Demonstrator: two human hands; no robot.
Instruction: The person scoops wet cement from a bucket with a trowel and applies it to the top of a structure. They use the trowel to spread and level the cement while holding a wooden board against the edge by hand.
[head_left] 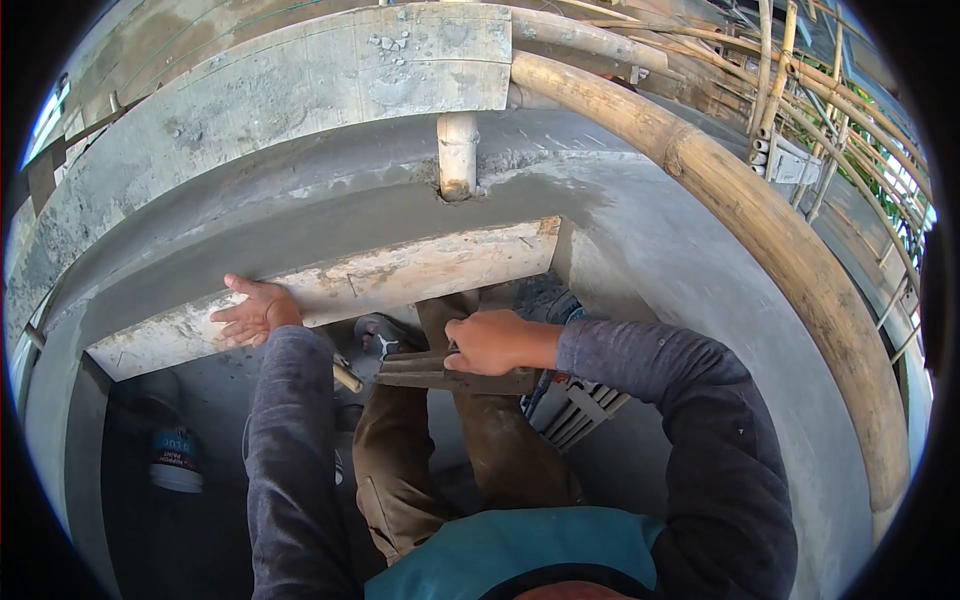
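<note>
My left hand (258, 312) lies with fingers spread on a long pale wooden board (430, 270). The board is spattered with mortar, has a few nails in it, and runs along the edge of a grey plastered ledge (330, 222). Closer to my body, my right hand (503, 342) is closed round the grip of a flat, mortar-stained plastering float (415, 372). The float is held above my legs, apart from the board; my fist covers its handle.
A thick bamboo pole (690, 150) curves along the right. A concrete beam (330, 70) crosses the top, with an upright pipe (458, 155) below it. A paint bucket (176, 460) stands lower left. Bamboo scaffolding (780, 80) rises at upper right.
</note>
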